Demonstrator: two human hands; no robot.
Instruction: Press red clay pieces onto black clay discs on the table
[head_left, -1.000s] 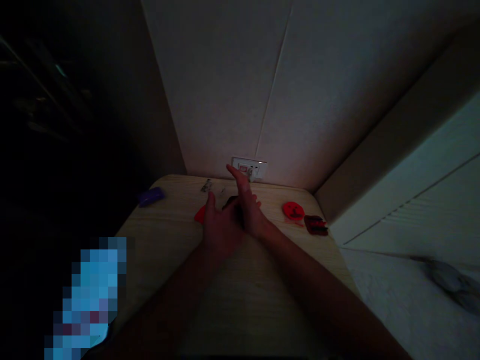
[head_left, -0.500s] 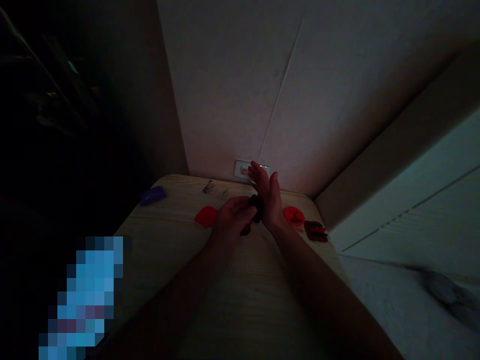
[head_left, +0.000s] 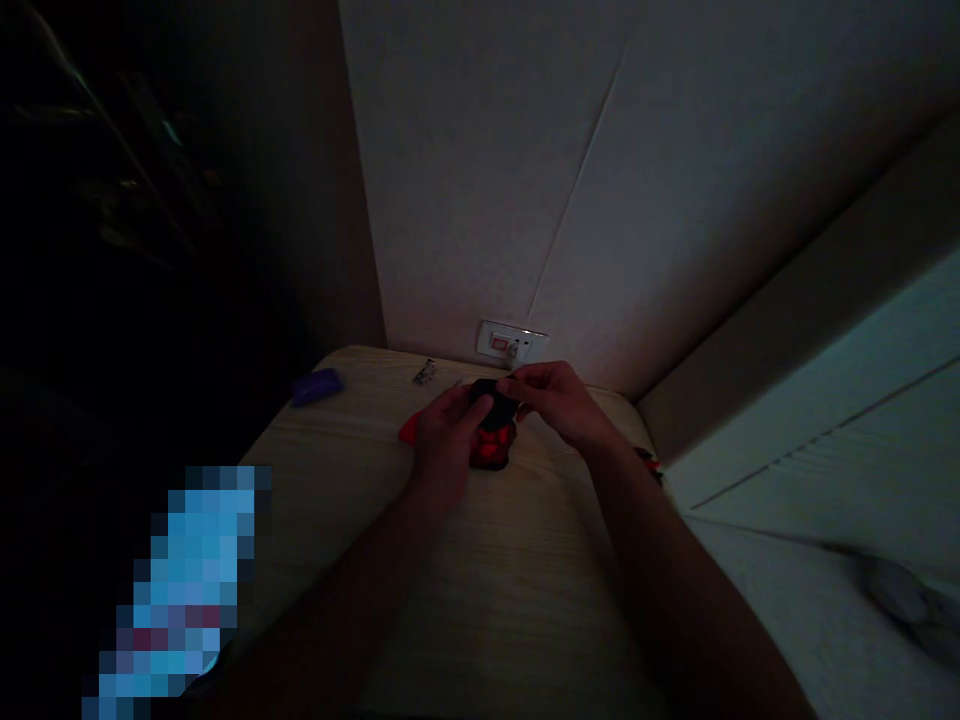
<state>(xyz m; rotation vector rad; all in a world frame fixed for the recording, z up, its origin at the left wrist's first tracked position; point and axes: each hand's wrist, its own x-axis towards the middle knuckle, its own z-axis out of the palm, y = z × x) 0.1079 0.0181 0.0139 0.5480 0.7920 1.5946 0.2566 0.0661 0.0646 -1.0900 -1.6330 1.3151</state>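
Pinched between the thumb and fingers of my left hand (head_left: 448, 428) is a flat black piece (head_left: 493, 405), too dark to make out its kind. My right hand (head_left: 555, 398) grips the same piece at its upper right edge with thumb and fingertips. Just below, a red and black flat piece (head_left: 493, 447) lies on the wooden table. A bright red piece (head_left: 408, 430) shows partly behind my left hand. Near the right table edge, a dark red and black piece (head_left: 649, 463) is mostly covered by my right forearm.
A purple packet (head_left: 317, 387) lies at the table's left back corner. On the wall behind the wooden table (head_left: 480, 580) is a socket plate with a switch (head_left: 499, 343). A pale cabinet (head_left: 825, 420) stands close on the right. The room is dim.
My right hand has turned from spread fingers to a pinch and come down onto the black piece. The black piece now faces up more broadly, and the red and black piece below shows more.
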